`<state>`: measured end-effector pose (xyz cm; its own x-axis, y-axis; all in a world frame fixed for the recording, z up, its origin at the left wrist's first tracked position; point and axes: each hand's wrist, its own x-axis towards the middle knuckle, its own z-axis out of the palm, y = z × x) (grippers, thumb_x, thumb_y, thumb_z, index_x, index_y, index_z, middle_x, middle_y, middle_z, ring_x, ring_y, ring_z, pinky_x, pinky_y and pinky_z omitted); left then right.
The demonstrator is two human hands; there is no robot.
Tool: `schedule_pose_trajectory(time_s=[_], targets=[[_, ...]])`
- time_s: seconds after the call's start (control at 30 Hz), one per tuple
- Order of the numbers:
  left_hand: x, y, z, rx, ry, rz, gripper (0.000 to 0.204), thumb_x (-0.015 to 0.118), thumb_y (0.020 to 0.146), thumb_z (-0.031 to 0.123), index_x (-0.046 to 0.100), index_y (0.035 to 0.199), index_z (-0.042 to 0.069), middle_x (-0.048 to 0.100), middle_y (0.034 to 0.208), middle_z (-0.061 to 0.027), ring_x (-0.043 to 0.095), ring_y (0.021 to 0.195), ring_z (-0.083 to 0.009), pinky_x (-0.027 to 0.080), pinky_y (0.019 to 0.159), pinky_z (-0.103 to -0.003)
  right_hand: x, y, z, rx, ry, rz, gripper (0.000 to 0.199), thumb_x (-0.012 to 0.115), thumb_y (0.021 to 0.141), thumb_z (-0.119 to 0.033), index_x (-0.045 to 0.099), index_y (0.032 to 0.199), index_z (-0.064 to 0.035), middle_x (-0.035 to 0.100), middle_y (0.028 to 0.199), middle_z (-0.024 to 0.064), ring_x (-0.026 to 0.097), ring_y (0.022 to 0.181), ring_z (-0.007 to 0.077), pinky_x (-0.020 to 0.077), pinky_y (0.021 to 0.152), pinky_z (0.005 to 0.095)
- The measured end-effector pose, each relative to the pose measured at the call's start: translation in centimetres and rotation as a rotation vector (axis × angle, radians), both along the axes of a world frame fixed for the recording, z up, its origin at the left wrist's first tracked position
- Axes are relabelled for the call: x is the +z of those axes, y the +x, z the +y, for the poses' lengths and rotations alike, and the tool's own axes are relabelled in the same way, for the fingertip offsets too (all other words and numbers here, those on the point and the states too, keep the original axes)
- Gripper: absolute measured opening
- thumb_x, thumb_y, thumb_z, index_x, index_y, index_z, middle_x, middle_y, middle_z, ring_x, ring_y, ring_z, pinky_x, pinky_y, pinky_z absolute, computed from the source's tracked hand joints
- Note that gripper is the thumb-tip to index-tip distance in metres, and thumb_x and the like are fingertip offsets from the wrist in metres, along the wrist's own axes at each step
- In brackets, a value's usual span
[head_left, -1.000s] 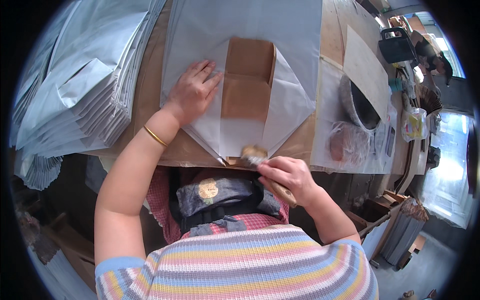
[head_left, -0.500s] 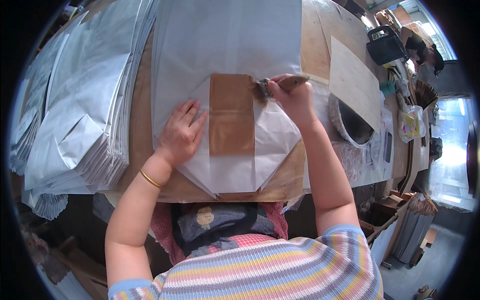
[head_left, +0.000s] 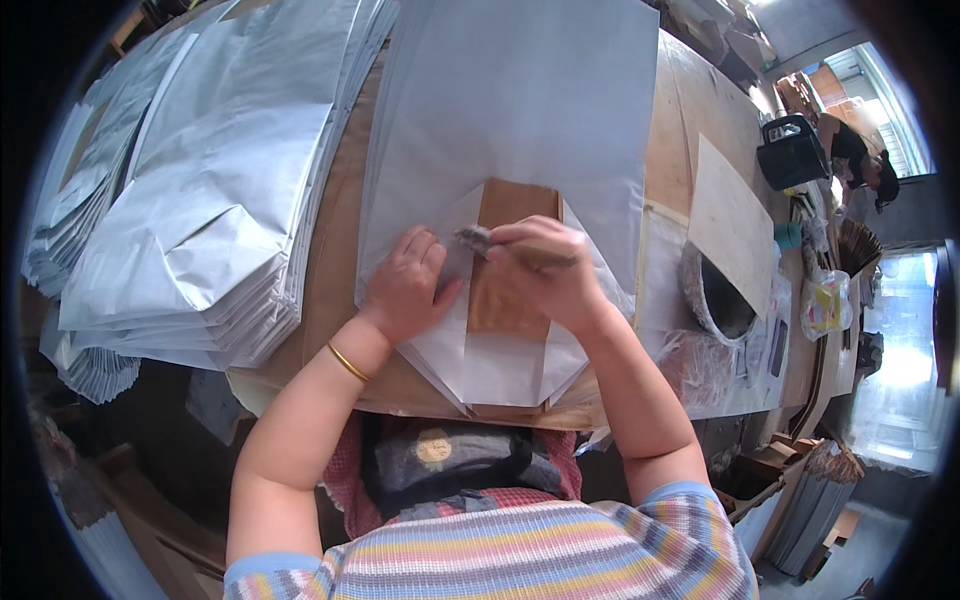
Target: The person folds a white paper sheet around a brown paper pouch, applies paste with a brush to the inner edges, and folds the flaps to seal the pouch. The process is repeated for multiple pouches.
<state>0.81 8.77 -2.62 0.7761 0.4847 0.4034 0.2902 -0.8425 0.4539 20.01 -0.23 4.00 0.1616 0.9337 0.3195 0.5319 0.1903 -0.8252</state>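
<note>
A stack of large white paper bags (head_left: 520,110) lies in front of me. The top one has its end folded into pointed flaps around a brown paper panel (head_left: 508,312). My right hand (head_left: 550,280) grips a brush (head_left: 473,239) by its wooden handle, with the bristle end pointing left over the panel's left edge. Motion blurs the brush, so I cannot tell whether the bristles touch the paper. My left hand (head_left: 408,288) lies on the bag's left flap, fingers stretched forward and thumb apart, holding nothing.
More stacked white bags (head_left: 215,190) fill the table's left side. On the right stands a round tub (head_left: 705,290) partly covered by a pale board (head_left: 735,225). Beyond it are a dark container with a handle (head_left: 792,155), a plastic bag (head_left: 826,305) and another person (head_left: 860,160).
My right hand has swept the brush leftward across the brown panel, from its right edge to its left. My left hand stays on the left flap. The whole view has shifted and tilted slightly.
</note>
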Motion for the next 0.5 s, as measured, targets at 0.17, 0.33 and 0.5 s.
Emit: schedule_pose_trajectory(time_s=[0.17, 0.33, 0.5], targets=[[0.8, 0.5, -0.2, -0.022, -0.046, -0.044, 0.032, 0.071, 0.076, 0.017, 0.053, 0.096, 0.0, 0.054, 0.107, -0.0205, 0.051, 0.107, -0.0407, 0.044, 0.094, -0.047, -1.2, -0.9, 2.6, -0.262, -0.215, 0.362, 0.012, 0.071, 0.084, -0.008, 0.069, 0.083, 0.0037, 0.066, 0.071, 0.0078, 0.058, 0.068, 0.0073, 0.0493, 0.06, 0.028], [0.3, 0.6, 0.2, -0.02, 0.0, -0.028, 0.028, 0.071, 0.076, 0.016, 0.053, 0.091, 0.0, 0.053, 0.104, -0.0208, 0.052, 0.103, -0.0409, 0.044, 0.091, -0.047, -1.0, 2.0, 4.8, -0.423, -0.133, -0.139, 0.016, 0.07, 0.083, -0.013, 0.068, 0.076, 0.0009, 0.069, 0.078, 0.0153, 0.066, 0.07, 0.0316, 0.0514, 0.064, 0.0365], [0.2, 0.4, 0.0, 0.023, 0.02, 0.119, 0.032, 0.069, 0.078, 0.021, 0.056, 0.096, -0.001, 0.055, 0.11, -0.0229, 0.05, 0.111, -0.0417, 0.043, 0.097, -0.048, 3.0, 2.9, -2.5, -0.256, 0.169, -0.003, 0.009, 0.07, 0.084, -0.009, 0.071, 0.091, -0.0033, 0.068, 0.087, 0.0129, 0.064, 0.078, 0.0286, 0.052, 0.068, 0.0368]])
